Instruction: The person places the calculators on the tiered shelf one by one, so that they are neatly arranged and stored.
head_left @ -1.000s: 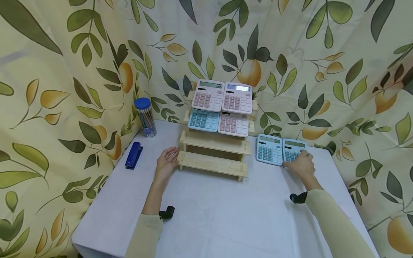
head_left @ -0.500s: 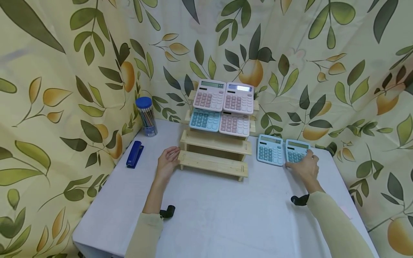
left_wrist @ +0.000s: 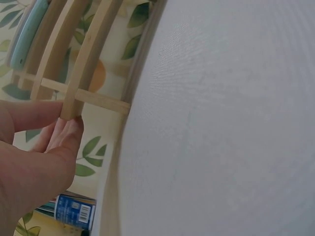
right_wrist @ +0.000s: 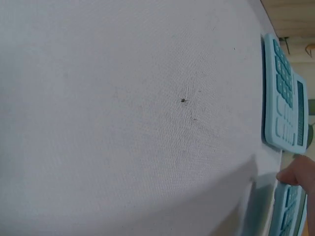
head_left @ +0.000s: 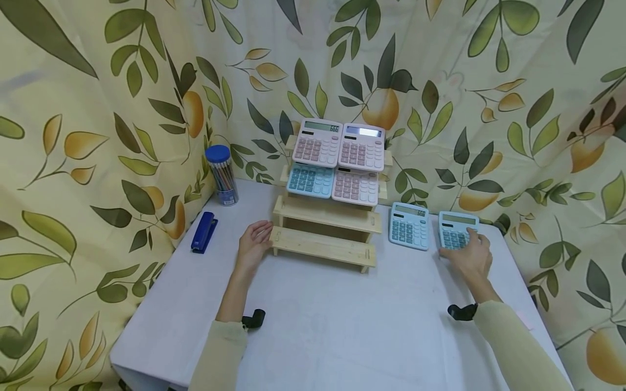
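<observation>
your right hand (head_left: 470,255) lies on the right blue calculator (head_left: 457,231), at the far right part of the counter (head_left: 342,326). the fingers (head_left: 476,239) are curled over its right edge and lower keys, and the thumb comes to its near left corner, so the hand seems to grip the calculator; the right wrist view shows only one fingertip beside it, so i cannot tell how firm the hold is. the calculator lies flat, its long axis runs away from you, with the display at the far end. a second blue calculator (head_left: 409,226) lies just beside it on the left, with a small gap between them, not touching. the wooden stand (head_left: 325,228) is to the left of both, so the held calculator lies to the right of the free steps, and your right hand is the nearer one. your left hand (head_left: 253,245) rests at the left end of the lowest step, its fingers (left_wrist: 64,132) nearly straight and touching the wood, holding nothing
</observation>
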The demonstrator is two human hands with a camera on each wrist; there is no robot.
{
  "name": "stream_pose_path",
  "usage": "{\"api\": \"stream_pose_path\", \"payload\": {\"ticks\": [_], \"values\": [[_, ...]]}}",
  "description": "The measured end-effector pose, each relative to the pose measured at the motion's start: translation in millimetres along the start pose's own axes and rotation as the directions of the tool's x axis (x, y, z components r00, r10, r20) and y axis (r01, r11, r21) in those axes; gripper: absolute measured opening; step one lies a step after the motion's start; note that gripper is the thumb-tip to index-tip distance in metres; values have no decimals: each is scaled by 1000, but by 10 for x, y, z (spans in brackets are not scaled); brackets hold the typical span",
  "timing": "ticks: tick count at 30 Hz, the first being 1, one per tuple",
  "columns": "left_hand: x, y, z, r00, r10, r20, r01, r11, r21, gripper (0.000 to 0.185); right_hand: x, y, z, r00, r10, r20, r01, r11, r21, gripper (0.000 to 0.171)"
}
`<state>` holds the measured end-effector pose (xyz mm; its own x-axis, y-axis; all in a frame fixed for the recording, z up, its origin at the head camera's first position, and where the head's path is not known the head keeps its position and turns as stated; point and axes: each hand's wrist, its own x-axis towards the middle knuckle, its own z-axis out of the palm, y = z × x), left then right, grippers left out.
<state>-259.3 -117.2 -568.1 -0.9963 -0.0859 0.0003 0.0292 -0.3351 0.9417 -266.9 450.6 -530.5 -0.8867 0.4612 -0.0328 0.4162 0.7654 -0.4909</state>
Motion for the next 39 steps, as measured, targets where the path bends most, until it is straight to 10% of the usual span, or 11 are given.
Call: {"api": "stream_pose_path", "payload": {"ticks": [39], "values": [[-29,52,24,1000,-18,-4,18,1000,7,62,-577,-255,-218,975,-143,-173,156,985,67,103]]}}
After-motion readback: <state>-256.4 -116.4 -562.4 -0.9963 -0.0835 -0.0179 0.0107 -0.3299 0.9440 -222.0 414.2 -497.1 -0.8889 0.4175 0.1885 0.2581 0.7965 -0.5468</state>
